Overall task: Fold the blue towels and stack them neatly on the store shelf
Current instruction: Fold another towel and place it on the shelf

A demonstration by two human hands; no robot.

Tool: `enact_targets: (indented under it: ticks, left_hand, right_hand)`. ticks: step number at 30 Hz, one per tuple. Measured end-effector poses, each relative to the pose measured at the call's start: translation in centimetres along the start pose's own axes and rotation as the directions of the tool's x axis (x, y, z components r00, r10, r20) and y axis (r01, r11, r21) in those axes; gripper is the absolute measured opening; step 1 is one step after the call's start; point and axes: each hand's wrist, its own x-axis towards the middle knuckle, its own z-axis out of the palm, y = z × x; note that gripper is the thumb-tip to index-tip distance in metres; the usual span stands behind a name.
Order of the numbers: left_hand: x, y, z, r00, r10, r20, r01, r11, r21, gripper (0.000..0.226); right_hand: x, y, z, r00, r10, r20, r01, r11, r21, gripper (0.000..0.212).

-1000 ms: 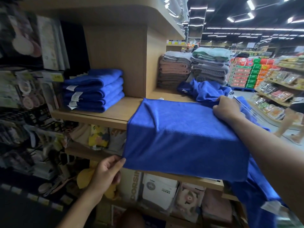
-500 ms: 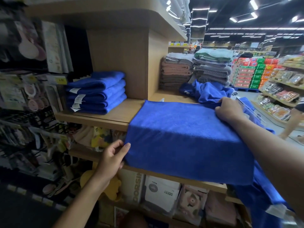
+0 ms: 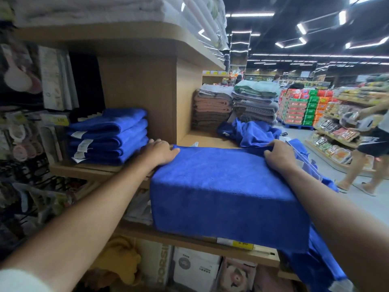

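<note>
A blue towel (image 3: 223, 190) lies spread over the wooden shelf (image 3: 88, 168), its front half hanging over the shelf's edge. My left hand (image 3: 161, 152) grips its far left corner. My right hand (image 3: 277, 154) grips its far right corner, fingers curled into the fabric. A stack of several folded blue towels (image 3: 109, 137) with white tags sits on the shelf at the left. A crumpled heap of unfolded blue towels (image 3: 250, 132) lies behind the spread one, and more blue cloth (image 3: 315, 262) hangs down at the lower right.
Stacks of brown and grey towels (image 3: 212, 108) and green ones (image 3: 256, 89) stand at the back of the shelf. A wooden divider (image 3: 136, 98) separates the two bays. Boxed goods fill the shelf below. A person (image 3: 366, 148) walks in the aisle at right.
My left hand rose from below the hanging front corner to the towel's far left corner and took hold of it. My right hand kept its grip. The camera moved closer.
</note>
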Motion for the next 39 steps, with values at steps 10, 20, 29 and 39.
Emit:
enact_targets:
  ticks: [10,20,29,39]
  left_hand:
    - [4.5,1.7,-0.3,0.992,-0.049,-0.112,-0.049,0.677,-0.735,0.012]
    - [9.7,2.1,-7.2,0.909,-0.144,-0.392,-0.242,0.583,-0.776,0.013]
    - [9.4,1.8,-6.3,0.925,-0.127,-0.359,-0.241,0.536,-0.809,0.010]
    - [-0.7,-1.6,-11.7,0.899,0.183,-0.397,-0.435,0.468,-0.770,0.009]
  right_hand:
    - [0.9,0.3,-0.9,0.998,0.021,-0.065,-0.011,0.988,0.154,0.021]
    - [7.1,-3.1,-5.7,0.996,0.064,-0.062,-0.040,0.944,0.327,0.007]
    - [7.0,-2.2,-5.9,0.999,0.023,-0.038,-0.010,0.947,0.321,0.007]
    - [-0.4,-1.4,-13.4,0.938,-0.330,-0.110,0.347,0.869,0.353,0.009]
